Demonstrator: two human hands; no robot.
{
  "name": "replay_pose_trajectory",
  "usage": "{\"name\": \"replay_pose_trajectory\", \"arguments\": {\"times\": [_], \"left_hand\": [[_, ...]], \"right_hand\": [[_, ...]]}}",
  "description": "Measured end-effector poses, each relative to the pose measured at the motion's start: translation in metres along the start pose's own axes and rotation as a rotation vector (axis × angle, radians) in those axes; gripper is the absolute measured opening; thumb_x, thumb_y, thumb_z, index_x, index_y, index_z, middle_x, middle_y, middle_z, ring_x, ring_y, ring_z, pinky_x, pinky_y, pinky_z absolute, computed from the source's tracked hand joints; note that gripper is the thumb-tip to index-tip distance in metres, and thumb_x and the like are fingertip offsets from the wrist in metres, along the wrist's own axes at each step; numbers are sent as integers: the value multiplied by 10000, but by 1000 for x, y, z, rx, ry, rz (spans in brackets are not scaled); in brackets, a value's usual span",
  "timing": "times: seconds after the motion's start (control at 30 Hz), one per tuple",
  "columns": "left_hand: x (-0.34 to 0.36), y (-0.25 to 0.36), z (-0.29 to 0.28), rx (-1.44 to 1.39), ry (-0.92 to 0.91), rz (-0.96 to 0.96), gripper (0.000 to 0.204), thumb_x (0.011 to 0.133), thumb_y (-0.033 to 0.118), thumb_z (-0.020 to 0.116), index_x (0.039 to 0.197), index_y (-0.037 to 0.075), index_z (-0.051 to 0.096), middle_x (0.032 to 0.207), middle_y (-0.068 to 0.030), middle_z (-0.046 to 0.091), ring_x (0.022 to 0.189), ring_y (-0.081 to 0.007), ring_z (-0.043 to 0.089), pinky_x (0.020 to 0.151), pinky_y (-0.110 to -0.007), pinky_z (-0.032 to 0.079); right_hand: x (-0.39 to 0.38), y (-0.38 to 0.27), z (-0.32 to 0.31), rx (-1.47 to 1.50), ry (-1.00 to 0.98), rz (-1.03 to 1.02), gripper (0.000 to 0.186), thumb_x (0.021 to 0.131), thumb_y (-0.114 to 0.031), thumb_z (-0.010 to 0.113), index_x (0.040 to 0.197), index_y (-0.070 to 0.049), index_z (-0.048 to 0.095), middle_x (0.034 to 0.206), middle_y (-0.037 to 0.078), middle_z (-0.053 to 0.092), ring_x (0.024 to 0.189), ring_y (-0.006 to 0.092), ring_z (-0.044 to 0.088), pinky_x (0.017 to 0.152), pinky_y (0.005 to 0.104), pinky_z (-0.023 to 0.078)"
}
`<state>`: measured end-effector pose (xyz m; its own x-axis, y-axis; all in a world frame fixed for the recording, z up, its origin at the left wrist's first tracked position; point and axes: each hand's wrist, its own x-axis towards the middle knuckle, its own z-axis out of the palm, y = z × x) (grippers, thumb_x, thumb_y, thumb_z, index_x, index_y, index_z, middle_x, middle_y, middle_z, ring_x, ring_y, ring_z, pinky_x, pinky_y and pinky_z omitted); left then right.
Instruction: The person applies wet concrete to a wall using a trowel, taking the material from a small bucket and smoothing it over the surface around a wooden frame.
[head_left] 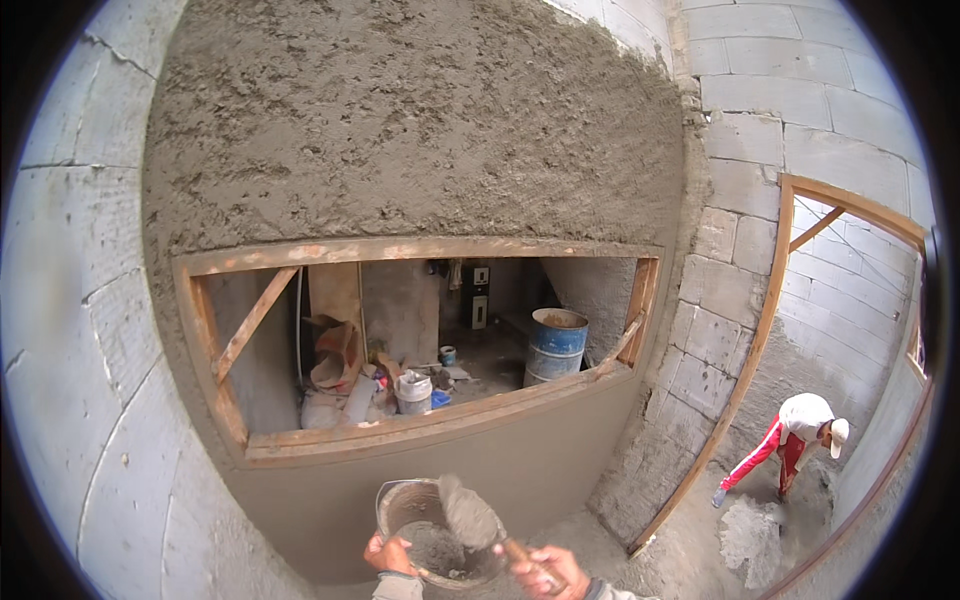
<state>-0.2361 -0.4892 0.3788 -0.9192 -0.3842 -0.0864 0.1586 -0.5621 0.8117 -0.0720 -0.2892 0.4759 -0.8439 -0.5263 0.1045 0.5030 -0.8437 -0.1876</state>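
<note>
My left hand (388,553) grips the left side of a bucket (394,500) at the bottom middle of the view, with grey wet mortar inside it. My right hand (552,572) is closed on the wooden handle of a trowel (470,515), whose blade carries a heap of mortar over the bucket's right part. Above both hands is a wall (410,130) with rough, wet-looking render on its upper part and smoother render below a timber-framed opening (420,250).
Block walls (90,380) rise at both sides. Through the opening are a blue drum (553,355), a white bucket (414,398) and piled sacks. At right, a timber doorway frame (760,340) stands before a person (800,420) bending over a mortar pile (750,535) on the floor.
</note>
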Motion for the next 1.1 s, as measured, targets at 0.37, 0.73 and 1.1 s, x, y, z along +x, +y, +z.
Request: {"name": "replay_pose_trajectory", "arguments": {"times": [0.37,0.73,1.1], "left_hand": [[143,-110,-145,232,372,160,246,487,-59,496,732,-69,482,752,-93,522,652,-194,498,573,-305,388],[114,-71,-165,686,627,340,29,572,-8,534,598,-15,545,578,-64,558,499,-182,498,465,-360,413],[23,69,-81,281,198,219,420,538,-77,467,945,-100,567,874,-101,627,795,-187,585,618,-222,430]], "right_hand": [[-3,-215,324,-1389,281,-1977,431,798,-100,560,1202,-29,425,871,74,574,531,77,542,399,204,456],[133,-427,487,-1539,1053,-2802,538,748,-90,534,1255,32,403,1004,225,580,803,290,616,743,375,517],[159,-107,39,-2101,-200,403,606,780,-151,531,1342,-36,336,1090,157,584,712,224,604,669,325,500]]}}
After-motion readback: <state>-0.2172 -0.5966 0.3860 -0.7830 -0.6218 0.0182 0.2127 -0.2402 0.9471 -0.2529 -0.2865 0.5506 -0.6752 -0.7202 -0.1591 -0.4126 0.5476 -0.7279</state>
